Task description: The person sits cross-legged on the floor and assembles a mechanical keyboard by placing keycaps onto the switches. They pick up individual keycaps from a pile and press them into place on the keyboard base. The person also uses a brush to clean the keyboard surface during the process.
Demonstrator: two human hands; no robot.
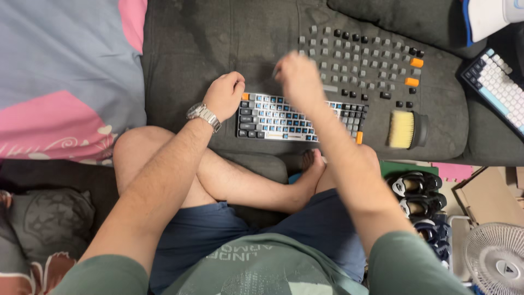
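A keyboard [284,117] with most keycaps off, its blue switches showing, lies on a dark grey cushion [191,54] in front of my crossed legs. Rows of loose grey, black and orange keycaps [363,60] are laid out on the cushion just beyond it. My left hand [224,94], with a metal watch on the wrist, is curled into a fist against the keyboard's top left corner. My right hand [297,79] hovers blurred above the middle of the keyboard, fingers pinched together. Something small and thin may be at its fingertips, but the blur hides it.
A round brush with yellow bristles [406,130] lies to the right of the keyboard. A second keyboard in white and blue [496,82] sits at the far right. A pink and blue blanket [65,76] covers the left. Shoes [417,196], a cardboard box [491,199] and a fan [496,259] stand lower right.
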